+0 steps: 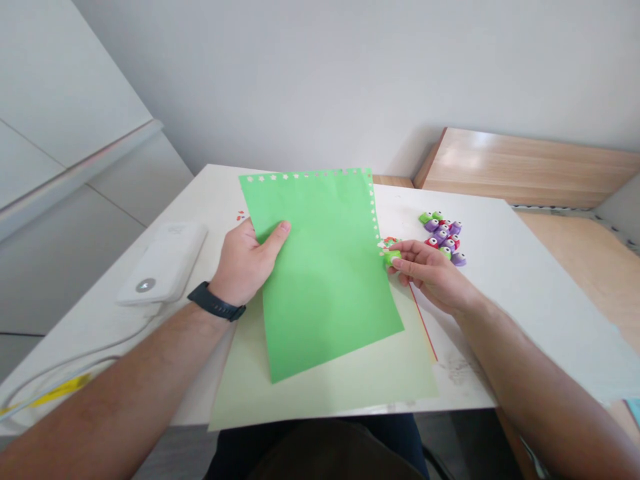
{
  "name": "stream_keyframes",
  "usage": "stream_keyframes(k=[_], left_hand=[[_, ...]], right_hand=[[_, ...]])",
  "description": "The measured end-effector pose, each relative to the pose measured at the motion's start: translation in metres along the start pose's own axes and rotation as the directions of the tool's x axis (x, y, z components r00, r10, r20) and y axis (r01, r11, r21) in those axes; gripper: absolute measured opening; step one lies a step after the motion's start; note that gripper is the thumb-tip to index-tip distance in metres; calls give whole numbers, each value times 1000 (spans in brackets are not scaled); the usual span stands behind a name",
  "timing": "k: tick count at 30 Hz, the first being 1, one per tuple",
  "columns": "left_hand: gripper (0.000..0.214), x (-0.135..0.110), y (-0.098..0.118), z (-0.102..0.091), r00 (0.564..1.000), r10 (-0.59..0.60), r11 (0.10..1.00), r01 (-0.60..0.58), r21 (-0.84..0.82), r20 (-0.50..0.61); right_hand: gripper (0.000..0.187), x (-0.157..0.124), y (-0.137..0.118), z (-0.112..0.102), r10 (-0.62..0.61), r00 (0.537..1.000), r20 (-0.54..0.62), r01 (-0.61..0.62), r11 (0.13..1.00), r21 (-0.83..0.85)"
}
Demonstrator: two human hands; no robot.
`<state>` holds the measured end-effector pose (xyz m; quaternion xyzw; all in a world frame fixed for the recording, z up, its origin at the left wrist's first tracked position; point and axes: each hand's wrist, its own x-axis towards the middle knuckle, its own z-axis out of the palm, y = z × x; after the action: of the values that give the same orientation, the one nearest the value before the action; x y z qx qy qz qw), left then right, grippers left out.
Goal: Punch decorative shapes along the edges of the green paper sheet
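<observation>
A green sheet of paper (325, 273) is held up, tilted, over a pale sheet (320, 393) on the table. Small shaped holes run along its top edge and down the upper right edge. My left hand (250, 257) grips the sheet's left side, thumb on top and fingers hidden behind. At the right edge, my right hand (425, 270) is closed on a small green craft punch (392, 258), which sits at the paper's border below the row of holes. Just above it lie small red, white and green paper bits (389, 242).
Several purple, red and green craft punches (444, 237) are clustered right of my right hand. A white power bank (165, 263) with a cable lies at the left. Orange paper bits (241, 215) lie behind the sheet. A wooden panel (530, 167) stands at the back right.
</observation>
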<state>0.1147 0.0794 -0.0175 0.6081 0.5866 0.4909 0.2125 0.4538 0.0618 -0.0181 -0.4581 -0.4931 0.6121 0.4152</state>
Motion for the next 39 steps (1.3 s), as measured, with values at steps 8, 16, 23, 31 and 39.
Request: stream_keyframes(k=[8, 16, 23, 31, 39], left_hand=[[41, 0, 0, -1, 1000, 10, 1000, -10, 7, 6], [42, -1, 1, 0, 1000, 8, 1000, -8, -22, 4], [43, -2, 2, -1, 1000, -7, 1000, 7, -6, -1], [44, -3, 3, 0, 1000, -7, 1000, 8, -15, 11], [46, -1, 0, -1, 1000, -24, 1000, 24, 4, 6]], right_hand=[[43, -2, -7, 0, -13, 1000, -21, 12, 1000, -25], [37, 1, 4, -2, -34, 999, 15, 35, 998, -53], [39, -1, 3, -1, -32, 999, 27, 34, 997, -66], [39, -1, 3, 0, -33, 999, 37, 35, 997, -70], [41, -3, 2, -1, -23, 999, 32, 25, 997, -73]])
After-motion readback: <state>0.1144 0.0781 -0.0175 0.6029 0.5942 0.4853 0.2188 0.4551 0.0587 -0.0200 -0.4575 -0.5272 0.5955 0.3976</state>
